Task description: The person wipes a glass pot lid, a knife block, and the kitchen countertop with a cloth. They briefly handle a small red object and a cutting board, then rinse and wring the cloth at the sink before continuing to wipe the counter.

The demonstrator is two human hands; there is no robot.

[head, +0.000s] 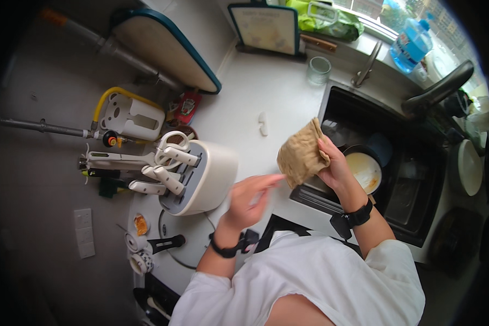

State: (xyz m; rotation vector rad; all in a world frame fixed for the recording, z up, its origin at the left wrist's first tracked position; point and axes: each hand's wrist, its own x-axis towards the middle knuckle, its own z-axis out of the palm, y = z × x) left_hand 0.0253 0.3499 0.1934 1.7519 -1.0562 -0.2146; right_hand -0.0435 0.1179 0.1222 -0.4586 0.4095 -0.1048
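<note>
My right hand [335, 165] grips a folded beige cloth [301, 157] by its right edge, above the counter beside the sink. The cloth hangs creased between the hand and the counter's middle. My left hand [249, 200] is slightly blurred, its thumb and fingers apart with nothing between them. Its fingertips reach the cloth's lower left corner; whether they touch it I cannot tell. Behind my right hand, a pan [364, 171] with whitish and brown residue sits in the dark sink [407, 199].
Left of my hands stands a white knife block [220, 175] with knives and scissors. A small white plastic piece [263, 124] lies on the counter [244, 98]. Near the faucet [436, 87] are a glass jar [319, 70] and a blue bottle [410, 47]. Cutting boards [265, 28] lean behind.
</note>
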